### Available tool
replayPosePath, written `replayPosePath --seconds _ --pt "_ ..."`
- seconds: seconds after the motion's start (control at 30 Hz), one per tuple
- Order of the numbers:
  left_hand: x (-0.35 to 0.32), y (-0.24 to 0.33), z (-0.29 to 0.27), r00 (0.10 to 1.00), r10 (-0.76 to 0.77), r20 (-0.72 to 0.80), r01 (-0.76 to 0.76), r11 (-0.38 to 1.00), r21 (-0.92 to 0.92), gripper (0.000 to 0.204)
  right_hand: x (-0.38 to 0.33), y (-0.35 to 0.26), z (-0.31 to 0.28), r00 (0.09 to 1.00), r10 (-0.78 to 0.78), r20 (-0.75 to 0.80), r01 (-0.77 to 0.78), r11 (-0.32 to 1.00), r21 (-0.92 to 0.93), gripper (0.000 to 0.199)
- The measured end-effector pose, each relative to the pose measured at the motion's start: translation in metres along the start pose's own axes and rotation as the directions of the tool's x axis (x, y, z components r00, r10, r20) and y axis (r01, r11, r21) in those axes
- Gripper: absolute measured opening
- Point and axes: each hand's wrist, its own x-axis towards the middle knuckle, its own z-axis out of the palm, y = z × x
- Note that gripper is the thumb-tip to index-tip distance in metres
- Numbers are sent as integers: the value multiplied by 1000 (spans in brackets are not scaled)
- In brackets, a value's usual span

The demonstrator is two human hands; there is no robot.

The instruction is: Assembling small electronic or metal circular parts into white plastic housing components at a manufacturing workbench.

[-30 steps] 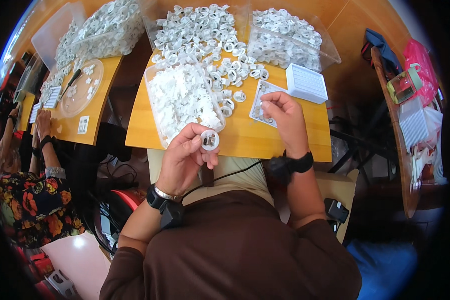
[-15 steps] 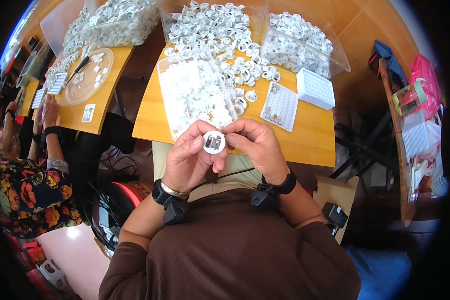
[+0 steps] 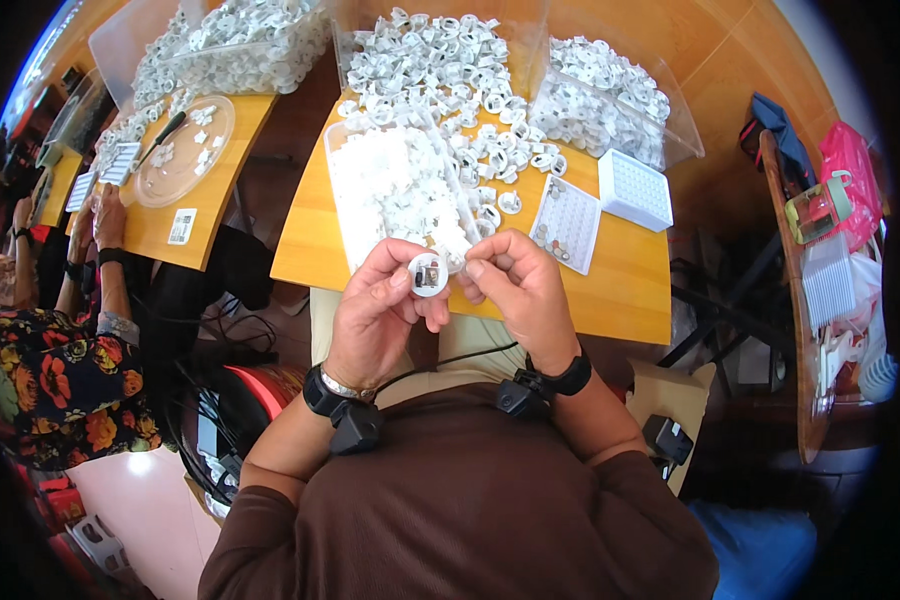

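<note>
My left hand (image 3: pixel 378 305) pinches a round white plastic housing (image 3: pixel 429 275) between thumb and fingers, its open face turned up with small metal and dark parts inside. Just to its right is my right hand (image 3: pixel 522 290), thumb and forefinger pressed together, slightly apart from the housing; whatever they hold is too small to make out. Beyond both hands, a clear bin (image 3: pixel 345 205) heaped with small white plastic pieces (image 3: pixel 395 185) stands on the wooden table. Similar round housings (image 3: pixel 485 150) lie loose behind and beside it.
A shallow white tray (image 3: pixel 582 205) with several small silvery discs lies right of the bin, beside a stacked white grid tray (image 3: pixel 637 188). Clear tubs (image 3: pixel 610 105) of white parts stand at the back. A co-worker's hands (image 3: pixel 108 215) are at the left table (image 3: pixel 160 228).
My right thumb and forefinger have drawn a little away from the housing, to the right. The housing stays in my left hand. The whole view has shifted slightly.
</note>
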Motion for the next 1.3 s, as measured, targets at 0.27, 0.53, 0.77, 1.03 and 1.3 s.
replayPosePath --seconds 0.27,0.53,0.77,1.03,1.3 --pt "37 37 5 985 170 -40 -146 927 347 21 25 -22 30 942 -307 132 334 857 -393 27" --pt "69 52 0 968 248 -28 -201 843 500 16 63 -2 42 959 -282 -39 279 958 -69 34" --pt "86 50 -5 969 239 -63 -144 751 644 17 71 0 41 926 -376 -41 345 884 -314 36" --pt "104 43 -5 985 160 -70 -70 729 681 16 90 16 18 993 -53 105 13 937 350 11" --pt "108 53 1 972 177 -152 -36 758 651 17 91 15 10 995 -99 13 87 924 373 12"
